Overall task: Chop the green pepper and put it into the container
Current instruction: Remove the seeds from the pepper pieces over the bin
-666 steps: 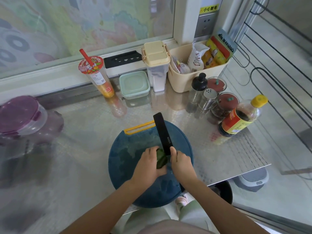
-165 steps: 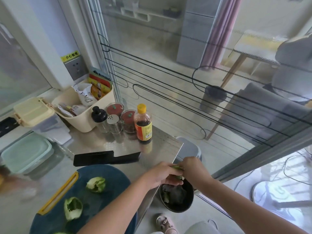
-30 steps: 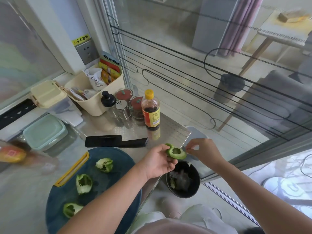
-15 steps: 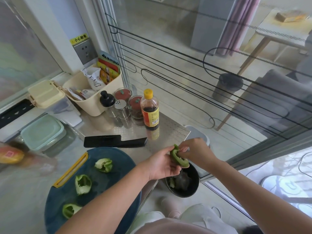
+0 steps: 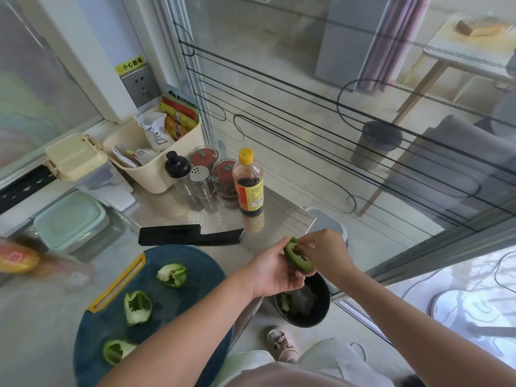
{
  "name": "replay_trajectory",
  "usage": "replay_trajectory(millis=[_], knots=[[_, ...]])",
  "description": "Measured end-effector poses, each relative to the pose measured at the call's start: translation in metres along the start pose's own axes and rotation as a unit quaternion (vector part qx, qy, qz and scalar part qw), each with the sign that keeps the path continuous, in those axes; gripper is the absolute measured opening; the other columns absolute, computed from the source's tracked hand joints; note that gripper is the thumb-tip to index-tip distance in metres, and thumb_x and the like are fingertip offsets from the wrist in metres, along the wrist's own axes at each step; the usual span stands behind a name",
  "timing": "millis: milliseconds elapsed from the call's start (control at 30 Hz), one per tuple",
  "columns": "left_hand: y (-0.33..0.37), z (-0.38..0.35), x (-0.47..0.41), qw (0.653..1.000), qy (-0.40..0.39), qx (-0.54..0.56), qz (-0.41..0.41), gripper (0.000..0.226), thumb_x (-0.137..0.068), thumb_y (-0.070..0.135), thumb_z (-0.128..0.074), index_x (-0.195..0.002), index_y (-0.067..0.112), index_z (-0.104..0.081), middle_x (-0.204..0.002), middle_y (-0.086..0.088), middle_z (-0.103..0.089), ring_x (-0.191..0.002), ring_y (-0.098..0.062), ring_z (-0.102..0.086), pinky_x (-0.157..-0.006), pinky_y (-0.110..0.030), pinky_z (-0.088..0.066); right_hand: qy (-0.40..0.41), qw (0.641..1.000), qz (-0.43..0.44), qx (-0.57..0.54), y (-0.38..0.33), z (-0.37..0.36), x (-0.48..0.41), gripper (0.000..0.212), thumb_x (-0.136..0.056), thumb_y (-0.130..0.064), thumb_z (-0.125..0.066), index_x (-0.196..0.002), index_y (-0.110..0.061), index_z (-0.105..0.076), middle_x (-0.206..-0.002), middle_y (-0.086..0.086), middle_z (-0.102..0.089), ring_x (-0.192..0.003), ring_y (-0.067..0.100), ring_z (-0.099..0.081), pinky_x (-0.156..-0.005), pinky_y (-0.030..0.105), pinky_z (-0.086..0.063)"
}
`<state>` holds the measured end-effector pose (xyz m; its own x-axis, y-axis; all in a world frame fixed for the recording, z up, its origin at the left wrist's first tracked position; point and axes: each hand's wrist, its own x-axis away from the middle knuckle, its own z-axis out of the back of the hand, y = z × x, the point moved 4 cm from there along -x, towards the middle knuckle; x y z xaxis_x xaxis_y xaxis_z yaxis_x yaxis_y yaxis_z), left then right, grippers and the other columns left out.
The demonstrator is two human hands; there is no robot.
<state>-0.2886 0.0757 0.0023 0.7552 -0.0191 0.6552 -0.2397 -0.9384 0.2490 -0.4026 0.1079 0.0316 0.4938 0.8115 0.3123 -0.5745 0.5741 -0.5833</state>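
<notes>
My left hand (image 5: 275, 270) holds a green pepper piece (image 5: 296, 257) over the black bin (image 5: 303, 302) beside the counter. My right hand (image 5: 321, 250) pinches at the inside of that piece. Three other pepper pieces lie on the round blue cutting board (image 5: 195, 275): one at the back (image 5: 171, 275), one in the middle (image 5: 137, 307), one at the front (image 5: 116, 351). The black knife (image 5: 190, 235) lies flat on the steel counter behind the board. A mint-lidded container (image 5: 69, 220) sits at the left.
Behind the knife stand a soy sauce bottle (image 5: 248, 182), a shaker (image 5: 201, 182), a black-capped jar (image 5: 177, 171), two red-lidded jars (image 5: 224, 177) and a cream basket (image 5: 156, 160) of packets. A cream-lidded box (image 5: 83, 169) sits left. The counter's edge (image 5: 307, 222) ends by a glass door.
My right hand, apart from the pepper piece a second ago, has come back onto it and now picks at its inside. My left hand has tilted the piece over the bin.
</notes>
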Motion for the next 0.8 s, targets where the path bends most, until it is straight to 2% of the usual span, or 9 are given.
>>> replay_trajectory(millis=[100,200,367,433,467,533,600,733,800], knots=[[-0.002,0.0,-0.002,1.0,0.008,0.006,0.006,0.054,-0.097,0.053,-0.028,-0.108,0.008,-0.055,-0.081,-0.018,-0.065,-0.052,-0.021,-0.062,-0.051,-0.021,-0.047,-0.006,0.998,0.011,0.067,0.0,-0.002,-0.001,0.02,-0.091,-0.016,-0.057,-0.096,-0.019,-0.076,-0.092,0.001,-0.073,-0.087,0.02,-0.066,-0.082,0.033,-0.054],[-0.002,0.001,-0.004,1.0,0.017,0.013,0.012,0.056,-0.097,0.053,-0.028,-0.109,0.005,-0.055,-0.079,-0.019,-0.066,-0.053,-0.022,-0.062,-0.052,-0.021,-0.049,-0.003,0.996,0.003,0.088,0.001,-0.003,-0.001,0.021,-0.093,-0.019,-0.054,-0.099,-0.019,-0.074,-0.093,0.001,-0.072,-0.088,0.02,-0.066,-0.081,0.031,-0.053],[-0.003,0.005,-0.009,0.999,0.025,0.033,0.015,0.061,-0.097,0.052,-0.031,-0.097,-0.002,-0.059,-0.08,-0.023,-0.065,-0.053,-0.023,-0.057,-0.055,-0.027,-0.054,-0.014,0.992,0.009,0.121,-0.002,-0.004,0.001,0.027,-0.095,-0.019,-0.047,-0.102,-0.015,-0.073,-0.098,0.006,-0.071,-0.088,0.022,-0.065,-0.077,0.027,-0.051],[-0.001,0.007,-0.01,0.999,0.028,0.028,0.017,0.062,-0.096,0.053,-0.031,-0.099,-0.003,-0.059,-0.082,-0.024,-0.065,-0.055,-0.023,-0.058,-0.057,-0.029,-0.056,-0.009,0.998,-0.01,0.064,0.003,-0.003,-0.001,0.022,-0.093,-0.018,-0.054,-0.094,-0.014,-0.075,-0.093,0.007,-0.073,-0.08,0.022,-0.068,-0.072,0.026,-0.055],[0.0,0.01,-0.011,0.999,0.033,0.029,0.016,0.062,-0.096,0.053,-0.031,-0.1,-0.003,-0.059,-0.084,-0.024,-0.065,-0.057,-0.023,-0.059,-0.058,-0.029,-0.056,0.003,1.0,-0.021,0.009,0.006,-0.002,-0.003,0.017,-0.09,-0.017,-0.06,-0.089,-0.013,-0.076,-0.089,0.007,-0.074,-0.074,0.018,-0.068,-0.067,0.02,-0.055],[0.003,0.017,-0.011,0.998,0.047,0.035,0.011,0.064,-0.096,0.052,-0.032,-0.102,-0.006,-0.057,-0.087,-0.024,-0.064,-0.065,-0.024,-0.059,-0.058,-0.03,-0.056,0.039,0.995,-0.026,-0.086,0.013,0.007,-0.007,0.009,-0.084,-0.013,-0.069,-0.084,-0.011,-0.077,-0.084,0.003,-0.074,-0.063,0.003,-0.062,-0.057,0.005,-0.045],[0.003,0.025,-0.012,0.997,0.059,0.04,0.007,0.064,-0.094,0.052,-0.035,-0.106,-0.008,-0.056,-0.091,-0.023,-0.064,-0.071,-0.023,-0.056,-0.058,-0.03,-0.055,0.044,0.991,-0.031,-0.121,0.021,0.015,-0.01,0.007,-0.081,-0.012,-0.072,-0.086,-0.009,-0.077,-0.08,-0.002,-0.072,-0.061,-0.005,-0.056,-0.057,0.001,-0.04],[0.0,0.036,-0.01,0.996,0.077,0.044,-0.008,0.059,-0.091,0.048,-0.041,-0.108,-0.006,-0.058,-0.097,-0.021,-0.063,-0.077,-0.023,-0.053,-0.058,-0.031,-0.054,-0.035,0.998,-0.036,-0.027,0.035,0.009,-0.014,0.012,-0.082,-0.013,-0.072,-0.093,-0.009,-0.076,-0.09,0.0,-0.071,-0.072,0.004,-0.057,-0.07,0.013,-0.041],[0.0,0.037,-0.01,0.996,0.081,0.037,-0.016,0.058,-0.091,0.046,-0.039,-0.104,-0.006,-0.062,-0.094,-0.021,-0.064,-0.07,-0.023,-0.053,-0.058,-0.03,-0.054,-0.054,0.998,-0.032,0.017,0.042,0.0,-0.014,0.01,-0.083,-0.013,-0.071,-0.091,-0.011,-0.076,-0.083,-0.008,-0.068,-0.07,0.003,-0.055,-0.067,0.011,-0.039]])
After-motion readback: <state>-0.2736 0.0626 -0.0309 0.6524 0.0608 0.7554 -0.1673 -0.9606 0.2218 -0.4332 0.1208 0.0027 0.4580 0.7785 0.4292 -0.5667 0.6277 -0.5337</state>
